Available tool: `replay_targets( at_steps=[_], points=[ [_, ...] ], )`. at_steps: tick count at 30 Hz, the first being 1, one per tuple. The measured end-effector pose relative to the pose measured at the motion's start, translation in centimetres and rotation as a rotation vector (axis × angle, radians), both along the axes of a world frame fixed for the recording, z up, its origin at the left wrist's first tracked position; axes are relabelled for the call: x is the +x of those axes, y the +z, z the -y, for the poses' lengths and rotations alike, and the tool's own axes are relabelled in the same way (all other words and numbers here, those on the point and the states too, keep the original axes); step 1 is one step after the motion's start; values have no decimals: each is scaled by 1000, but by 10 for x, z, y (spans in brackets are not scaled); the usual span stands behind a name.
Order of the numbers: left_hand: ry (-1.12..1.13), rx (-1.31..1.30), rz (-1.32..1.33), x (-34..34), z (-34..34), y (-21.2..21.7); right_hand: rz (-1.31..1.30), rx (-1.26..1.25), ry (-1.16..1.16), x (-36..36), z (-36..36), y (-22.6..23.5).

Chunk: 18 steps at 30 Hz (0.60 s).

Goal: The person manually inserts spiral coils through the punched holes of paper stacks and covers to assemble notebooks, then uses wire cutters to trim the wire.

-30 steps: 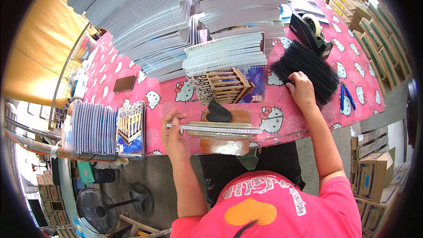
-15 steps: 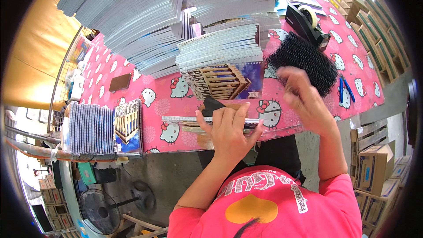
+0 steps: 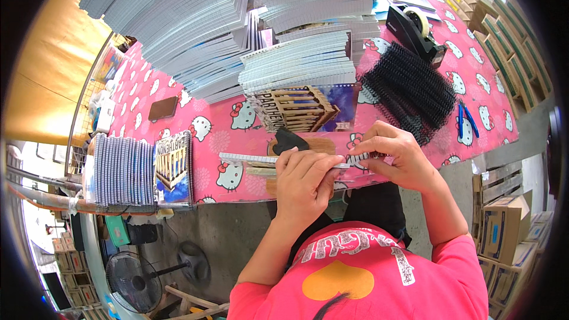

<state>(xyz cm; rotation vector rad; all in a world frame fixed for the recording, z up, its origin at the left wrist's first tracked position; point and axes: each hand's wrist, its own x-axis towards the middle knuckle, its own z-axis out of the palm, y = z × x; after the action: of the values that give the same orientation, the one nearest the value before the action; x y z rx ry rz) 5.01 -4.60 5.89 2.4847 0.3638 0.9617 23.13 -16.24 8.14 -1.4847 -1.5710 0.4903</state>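
Far left of your grip, a row of bound notebooks (image 3: 121, 170) stands on edge at the table's rim. Your left hand (image 3: 305, 181) clamps down on the unbound notebook (image 3: 261, 160), fingers curled over its punched edge, pinning it flat at the table (image 3: 237, 130) front. Your right hand (image 3: 397, 157) pinches a black spiral coil (image 3: 363, 157) against that same edge. Just beyond your right hand sits the pile of black coils (image 3: 412, 92).

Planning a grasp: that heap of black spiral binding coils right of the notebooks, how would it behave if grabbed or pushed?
The black coil heap is open wire-like loops, so probably light and springy. The coils lie packed and interlocked, so lifting one likely drags neighbours. Round in section, single ones may roll on the pink tablecloth.
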Motion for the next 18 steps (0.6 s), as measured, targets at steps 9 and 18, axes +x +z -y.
replay_targets(
  at_steps=[9, 18],
  points=[
    [22, -8, 19, 0, 1, -1, 23, -53, 129, 6, 0, 4],
    [16, -1, 19, -2, 1, -1, 12, -62, 140, 7, -4, 6]
  ],
)
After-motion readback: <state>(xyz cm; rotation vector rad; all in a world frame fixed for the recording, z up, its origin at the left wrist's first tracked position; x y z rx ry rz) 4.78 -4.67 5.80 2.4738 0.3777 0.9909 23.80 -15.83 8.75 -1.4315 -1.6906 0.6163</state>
